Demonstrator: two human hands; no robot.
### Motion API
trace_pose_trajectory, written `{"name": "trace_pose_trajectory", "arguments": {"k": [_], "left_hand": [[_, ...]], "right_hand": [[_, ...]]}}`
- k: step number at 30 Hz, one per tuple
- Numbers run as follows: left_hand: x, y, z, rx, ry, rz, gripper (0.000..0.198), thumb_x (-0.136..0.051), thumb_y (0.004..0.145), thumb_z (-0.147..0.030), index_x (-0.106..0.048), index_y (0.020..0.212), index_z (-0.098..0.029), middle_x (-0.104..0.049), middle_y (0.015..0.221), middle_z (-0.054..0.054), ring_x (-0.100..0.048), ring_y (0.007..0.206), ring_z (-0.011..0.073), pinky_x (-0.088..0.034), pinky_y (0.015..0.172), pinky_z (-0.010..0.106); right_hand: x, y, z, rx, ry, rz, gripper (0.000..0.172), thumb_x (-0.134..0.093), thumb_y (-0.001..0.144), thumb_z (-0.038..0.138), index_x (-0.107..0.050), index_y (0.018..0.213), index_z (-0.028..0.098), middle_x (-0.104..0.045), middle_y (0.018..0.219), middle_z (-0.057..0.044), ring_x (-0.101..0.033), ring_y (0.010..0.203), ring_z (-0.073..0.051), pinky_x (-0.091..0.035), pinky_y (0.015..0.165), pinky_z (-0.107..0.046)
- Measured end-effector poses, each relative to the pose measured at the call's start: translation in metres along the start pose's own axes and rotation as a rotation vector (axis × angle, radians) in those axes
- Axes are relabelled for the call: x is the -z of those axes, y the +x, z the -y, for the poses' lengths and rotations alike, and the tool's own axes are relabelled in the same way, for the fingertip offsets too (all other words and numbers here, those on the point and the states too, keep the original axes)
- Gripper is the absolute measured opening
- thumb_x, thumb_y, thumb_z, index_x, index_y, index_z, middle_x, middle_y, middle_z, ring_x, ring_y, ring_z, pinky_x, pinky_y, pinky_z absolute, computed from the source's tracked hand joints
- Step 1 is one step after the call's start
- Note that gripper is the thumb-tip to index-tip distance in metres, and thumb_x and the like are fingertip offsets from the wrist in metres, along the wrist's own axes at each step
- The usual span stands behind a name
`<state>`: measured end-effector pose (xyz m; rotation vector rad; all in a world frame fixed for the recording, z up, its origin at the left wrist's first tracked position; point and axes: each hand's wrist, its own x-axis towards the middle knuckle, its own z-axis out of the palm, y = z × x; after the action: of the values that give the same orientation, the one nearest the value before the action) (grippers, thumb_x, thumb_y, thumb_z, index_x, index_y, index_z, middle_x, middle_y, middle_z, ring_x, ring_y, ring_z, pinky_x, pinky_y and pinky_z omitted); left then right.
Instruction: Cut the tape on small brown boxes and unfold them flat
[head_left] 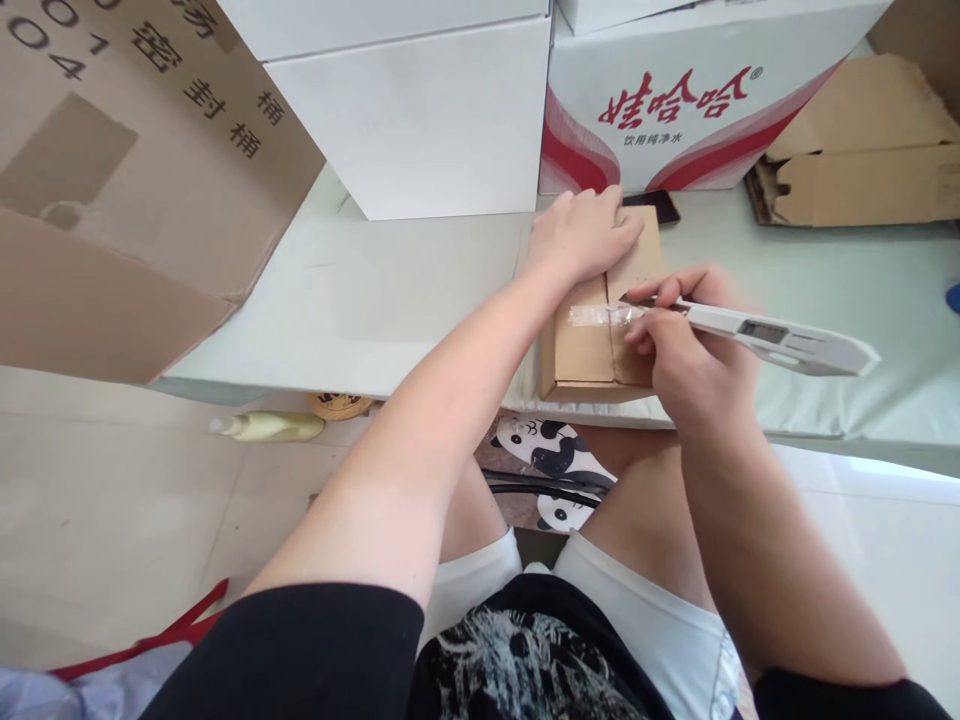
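Note:
A small brown cardboard box [581, 352] lies on the cloth-covered table in front of me, with a strip of clear tape [591, 315] across its top seam. My left hand [581, 235] presses on the box's far part, its fingers curled over the top and edge. In my right hand [697, 355] is a white utility knife [802, 345], its body pointing out to the right. The knife's front end is at the seam, beside the tape. My right fingers partly cover that end, so how deep the blade sits cannot be seen.
Behind the box stand a white carton [420, 140] and a red-and-white water carton [667, 110]. A dark phone-like object [664, 208] lies near my left hand. A large brown carton [135, 200] is at left, an opened cardboard box [862, 160] at right.

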<state>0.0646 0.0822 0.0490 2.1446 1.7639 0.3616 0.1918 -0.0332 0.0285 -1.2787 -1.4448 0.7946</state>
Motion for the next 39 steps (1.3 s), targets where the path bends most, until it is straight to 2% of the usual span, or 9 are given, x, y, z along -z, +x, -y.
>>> {"name": "trace_pose_trajectory", "arguments": {"k": [6, 12, 16, 20, 25, 28, 33, 36, 39], "left_hand": [[-0.0020, 0.0017, 0.0017, -0.012, -0.014, -0.011, 0.037, -0.037, 0.099, -0.042, -0.064, 0.123, -0.031, -0.067, 0.136, 0.007, -0.052, 0.129, 0.0356, -0.041, 0.106, 0.051], [-0.0022, 0.0017, 0.0011, 0.006, 0.035, -0.015, 0.036, -0.036, 0.100, -0.042, -0.063, 0.123, -0.032, -0.067, 0.136, 0.004, -0.052, 0.127, 0.0304, -0.044, 0.104, 0.047], [-0.0018, 0.0017, 0.0009, 0.001, 0.009, -0.008, 0.038, -0.036, 0.100, -0.043, -0.063, 0.124, -0.032, -0.066, 0.137, 0.005, -0.050, 0.128, 0.0328, -0.042, 0.105, 0.051], [-0.0017, 0.0015, 0.0012, 0.022, 0.006, 0.003, 0.038, -0.037, 0.099, -0.046, -0.061, 0.127, -0.037, -0.066, 0.138, 0.001, -0.048, 0.130, 0.0340, -0.039, 0.108, 0.054], [-0.0034, 0.0021, 0.0019, -0.013, 0.012, -0.037, 0.036, -0.036, 0.100, -0.041, -0.065, 0.118, -0.030, -0.068, 0.133, 0.007, -0.053, 0.126, 0.0332, -0.043, 0.103, 0.051], [-0.0050, 0.0037, 0.0024, -0.015, 0.022, -0.052, 0.035, -0.038, 0.099, -0.040, -0.066, 0.115, -0.027, -0.069, 0.131, 0.009, -0.055, 0.126, 0.0332, -0.045, 0.102, 0.049], [-0.0064, 0.0056, 0.0039, -0.018, 0.060, -0.065, 0.036, -0.037, 0.099, -0.041, -0.065, 0.115, -0.025, -0.070, 0.131, 0.008, -0.057, 0.125, 0.0329, -0.048, 0.098, 0.048], [-0.0057, 0.0048, 0.0043, -0.022, 0.065, -0.050, 0.035, -0.036, 0.100, -0.043, -0.064, 0.115, -0.028, -0.069, 0.133, 0.006, -0.056, 0.126, 0.0318, -0.048, 0.100, 0.047], [-0.0054, 0.0043, 0.0041, -0.031, 0.055, -0.050, 0.034, -0.037, 0.101, -0.043, -0.064, 0.115, -0.028, -0.069, 0.132, 0.006, -0.056, 0.125, 0.0324, -0.048, 0.101, 0.048]], "right_hand": [[-0.0007, 0.0005, -0.0009, 0.025, -0.046, 0.040, 0.010, -0.053, 0.082, 0.015, -0.052, 0.080, 0.024, -0.075, 0.096, 0.000, -0.067, 0.064, -0.014, -0.048, 0.060, -0.030], [-0.0006, 0.0011, 0.0006, -0.013, -0.126, 0.048, 0.007, -0.055, 0.081, 0.017, -0.055, 0.081, 0.024, -0.076, 0.100, -0.001, -0.068, 0.068, -0.016, -0.049, 0.063, -0.033], [0.0003, 0.0010, 0.0022, -0.016, -0.114, 0.055, 0.007, -0.055, 0.080, 0.018, -0.055, 0.080, 0.024, -0.076, 0.100, -0.001, -0.068, 0.068, -0.017, -0.049, 0.067, -0.035], [0.0015, 0.0006, 0.0017, 0.025, -0.137, 0.066, 0.006, -0.055, 0.080, 0.019, -0.055, 0.080, 0.025, -0.077, 0.101, -0.002, -0.068, 0.070, -0.018, -0.049, 0.067, -0.035], [-0.0010, 0.0023, 0.0033, 0.032, -0.152, 0.094, 0.006, -0.053, 0.082, 0.019, -0.054, 0.082, 0.025, -0.078, 0.102, -0.002, -0.069, 0.071, -0.018, -0.050, 0.070, -0.035], [-0.0040, 0.0044, 0.0063, 0.045, -0.215, 0.106, 0.008, -0.054, 0.079, 0.017, -0.055, 0.081, 0.025, -0.078, 0.097, -0.002, -0.069, 0.072, -0.019, -0.050, 0.072, -0.035], [-0.0048, 0.0061, 0.0069, 0.013, -0.203, 0.090, 0.009, -0.052, 0.079, 0.017, -0.055, 0.079, 0.025, -0.070, 0.075, 0.000, -0.063, 0.066, -0.018, -0.046, 0.064, -0.033], [-0.0042, 0.0081, 0.0060, -0.009, -0.174, 0.092, 0.010, -0.052, 0.080, 0.016, -0.055, 0.078, 0.025, -0.071, 0.079, -0.001, -0.063, 0.069, -0.018, -0.045, 0.062, -0.032], [-0.0040, 0.0096, 0.0059, -0.048, -0.153, 0.118, 0.012, -0.053, 0.079, 0.014, -0.053, 0.074, 0.025, -0.073, 0.080, -0.001, -0.061, 0.064, -0.016, -0.044, 0.058, -0.031]]}}
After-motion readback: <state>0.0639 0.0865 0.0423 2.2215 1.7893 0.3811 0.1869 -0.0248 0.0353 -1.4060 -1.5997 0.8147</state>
